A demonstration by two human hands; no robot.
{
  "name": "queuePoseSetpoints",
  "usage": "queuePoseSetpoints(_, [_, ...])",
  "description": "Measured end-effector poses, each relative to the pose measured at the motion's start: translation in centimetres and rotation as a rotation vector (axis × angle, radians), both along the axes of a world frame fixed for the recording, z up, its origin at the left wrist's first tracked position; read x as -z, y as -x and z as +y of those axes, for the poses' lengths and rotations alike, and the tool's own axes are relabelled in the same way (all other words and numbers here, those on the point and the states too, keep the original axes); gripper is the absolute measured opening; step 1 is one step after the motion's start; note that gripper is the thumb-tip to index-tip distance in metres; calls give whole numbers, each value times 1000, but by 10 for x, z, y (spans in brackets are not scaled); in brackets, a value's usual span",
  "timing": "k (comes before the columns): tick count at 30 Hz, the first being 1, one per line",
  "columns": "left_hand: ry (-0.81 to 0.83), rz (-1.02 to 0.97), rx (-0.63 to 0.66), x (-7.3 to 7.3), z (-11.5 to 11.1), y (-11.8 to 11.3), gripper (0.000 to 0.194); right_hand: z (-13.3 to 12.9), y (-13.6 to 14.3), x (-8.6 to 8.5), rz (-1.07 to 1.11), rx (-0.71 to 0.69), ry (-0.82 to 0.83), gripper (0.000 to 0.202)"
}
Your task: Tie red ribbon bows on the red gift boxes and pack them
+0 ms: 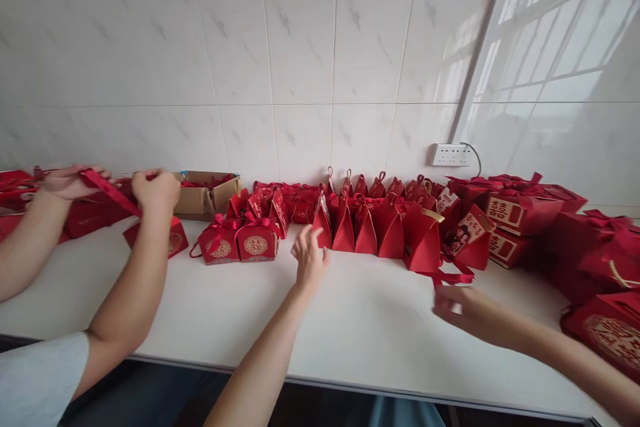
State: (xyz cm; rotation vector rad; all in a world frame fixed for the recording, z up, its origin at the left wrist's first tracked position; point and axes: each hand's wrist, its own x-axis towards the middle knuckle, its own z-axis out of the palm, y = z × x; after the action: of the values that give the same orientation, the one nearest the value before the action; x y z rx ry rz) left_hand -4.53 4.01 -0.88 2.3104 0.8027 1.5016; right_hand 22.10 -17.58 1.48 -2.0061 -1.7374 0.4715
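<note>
My left hand [310,257] is over the white table with its fingers apart and loosely bent, holding nothing visible. It is just in front of a row of peaked red gift boxes [366,230]. At the right, my right hand [453,303] is slightly blurred, its fingers pinched on the end of a red ribbon [453,277]. That ribbon lies by the foot of a larger peaked red box [421,240]. To the left of my left hand stand two red boxes with bows and gold round emblems [257,245].
At the left, a co-worker's hands [157,190] stretch a red ribbon [113,192] above a red box [177,240]. A cardboard carton [195,201] stands behind. Stacked red boxes [517,213] fill the right side. A power socket [450,155] is on the tiled wall.
</note>
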Motion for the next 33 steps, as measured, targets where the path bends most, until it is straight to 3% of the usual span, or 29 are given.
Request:
queuePoseSetpoints(3, [28,-50,-132,-41,34,65,32,64,49,18,109,-121,-96,17])
queuePoseSetpoints(6, [34,-105,-245,-96,70,136,36,102,86,36,173,-164,-148,19])
queuePoseSetpoints(9, [36,-146,-329,-143,101,188,35,116,98,46,199,-183,-175,18])
queuePoseSetpoints(12, [55,-166,-368,-164,121,211,40,113,92,49,225,-185,-172,19])
queuePoseSetpoints(19, [164,-145,-326,-160,127,219,35,101,82,45,247,-162,-118,18])
queuePoseSetpoints(24, [193,-196,-324,-175,109,216,43,103,85,45,256,-187,-159,15])
queuePoseSetpoints(26, [186,-231,-333,-170,95,203,46,102,85,44,274,-187,-172,15])
queuePoseSetpoints(29, [160,-274,-340,-130,67,160,50,101,86,42,299,-181,-190,15])
queuePoseSetpoints(33, [130,-333,-338,-44,28,65,77,103,88,44,404,-172,-234,22])
